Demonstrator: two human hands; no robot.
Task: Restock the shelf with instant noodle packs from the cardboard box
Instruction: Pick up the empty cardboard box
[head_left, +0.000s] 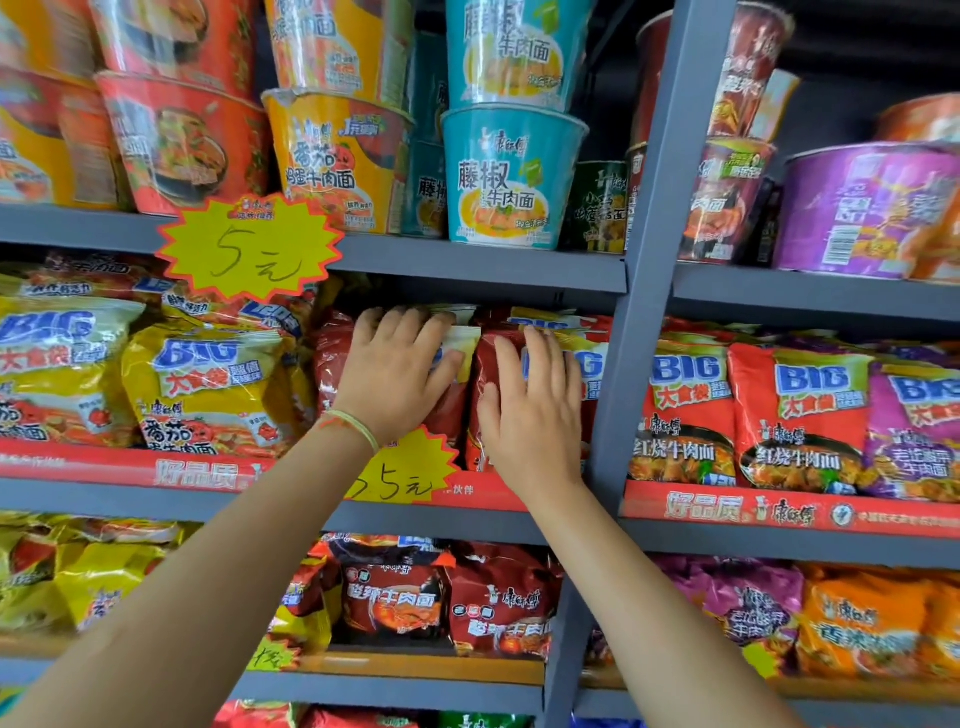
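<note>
Settling dark red noodle packs into the middle shelf slot.

Dark red packs (483, 395) standing upright in the middle shelf (467, 512), squeezed between the yellow tomato packs (208, 384) on one side and the grey upright post (639, 332) on the other. Left hand (395, 374) laid over the top of the left-hand pack, grip loosely curled round its white upper edge, probably tipping it back into line. Right hand (535, 410) flat on the face of the neighbouring pack, grip spread, fingers straight and pressing, likely pushing it deep so the row sits flush behind the red front strip. Yellow starburst price tag (405, 470) poking up just under the left wrist. Cup noodles (504, 176) stacked on the shelf above, more bagged packs below. Cardboard box nowhere in view.
</note>
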